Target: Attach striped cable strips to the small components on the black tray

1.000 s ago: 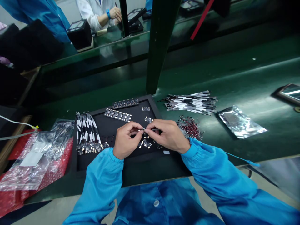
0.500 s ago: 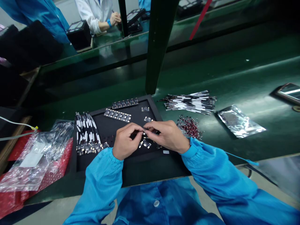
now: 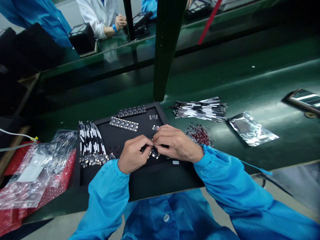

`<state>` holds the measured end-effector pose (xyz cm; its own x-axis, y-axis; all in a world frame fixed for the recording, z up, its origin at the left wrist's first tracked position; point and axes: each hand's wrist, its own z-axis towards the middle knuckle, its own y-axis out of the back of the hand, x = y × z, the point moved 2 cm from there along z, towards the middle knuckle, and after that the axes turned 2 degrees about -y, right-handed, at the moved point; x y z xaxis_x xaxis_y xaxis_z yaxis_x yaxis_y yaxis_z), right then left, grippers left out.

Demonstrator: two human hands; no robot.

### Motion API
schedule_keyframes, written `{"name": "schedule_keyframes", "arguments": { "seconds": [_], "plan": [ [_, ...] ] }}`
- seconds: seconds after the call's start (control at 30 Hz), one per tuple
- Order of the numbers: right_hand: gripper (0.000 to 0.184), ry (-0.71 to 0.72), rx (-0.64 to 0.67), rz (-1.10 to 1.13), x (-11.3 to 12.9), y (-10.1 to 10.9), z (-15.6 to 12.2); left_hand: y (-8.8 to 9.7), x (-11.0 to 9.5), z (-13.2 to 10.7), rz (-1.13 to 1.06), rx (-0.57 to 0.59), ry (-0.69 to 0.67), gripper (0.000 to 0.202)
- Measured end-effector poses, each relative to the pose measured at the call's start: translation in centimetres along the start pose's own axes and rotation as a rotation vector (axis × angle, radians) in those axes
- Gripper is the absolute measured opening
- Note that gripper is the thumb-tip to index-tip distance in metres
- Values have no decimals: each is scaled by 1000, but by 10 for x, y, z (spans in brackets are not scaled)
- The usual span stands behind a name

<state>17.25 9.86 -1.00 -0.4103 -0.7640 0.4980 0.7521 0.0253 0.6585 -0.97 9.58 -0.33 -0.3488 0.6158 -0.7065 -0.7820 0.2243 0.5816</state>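
My left hand point(image 3: 135, 153) and my right hand point(image 3: 176, 143) meet fingertip to fingertip over a black tray point(image 3: 107, 178). Both are closed in a pinch; whatever lies between the fingertips is too small and too covered to name. Small circuit boards point(image 3: 155, 154) lie just under the hands, partly hidden by them. Two panels of joined boards point(image 3: 123, 124) rest farther back in the tray. At its left side lies a row of black-and-white strips with small boards at their near ends point(image 3: 91, 143).
Right of the tray are a bundle of flat strips point(image 3: 202, 109), a pile of small dark-red parts point(image 3: 199, 134), a silvery bag point(image 3: 251, 129) and a phone point(image 3: 306, 99). Plastic bags point(image 3: 37, 170) lie left. A green post point(image 3: 165, 50) rises behind the tray; another person's hand point(image 3: 120, 22) works beyond.
The fingers of my right hand have curled in closer around the pinch point. My hands stay together over the tray, and the whole view has shifted slightly.
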Motion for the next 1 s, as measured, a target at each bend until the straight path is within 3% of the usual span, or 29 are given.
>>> {"name": "schedule_keyframes", "arguments": {
  "seconds": [0.33,0.43,0.5,0.57,0.63,0.73,0.83,1.0],
  "plan": [
    [13,49,22,-58,4,2,0,2,-2,3,4,-42,-24,13],
    [17,-20,-51,-90,2,26,-1,6,3,4,9,-156,125,13],
    [23,-177,-177,-160,-8,54,-8,9,9,3,-52,-247,256,19],
    [16,-393,-268,-293,-27,80,-22,10,17,2,-191,-316,376,21],
    [12,-571,-152,-401,-53,94,-39,10,24,2,-372,-366,473,23],
    [11,-762,106,-437,-87,92,-61,7,30,1,-598,-407,557,28],
    [12,-820,224,-407,-104,77,-70,5,31,1,-724,-418,593,26],
    [12,-830,275,-435,-111,64,-71,7,32,-2,-786,-446,606,23]
  ]
}}
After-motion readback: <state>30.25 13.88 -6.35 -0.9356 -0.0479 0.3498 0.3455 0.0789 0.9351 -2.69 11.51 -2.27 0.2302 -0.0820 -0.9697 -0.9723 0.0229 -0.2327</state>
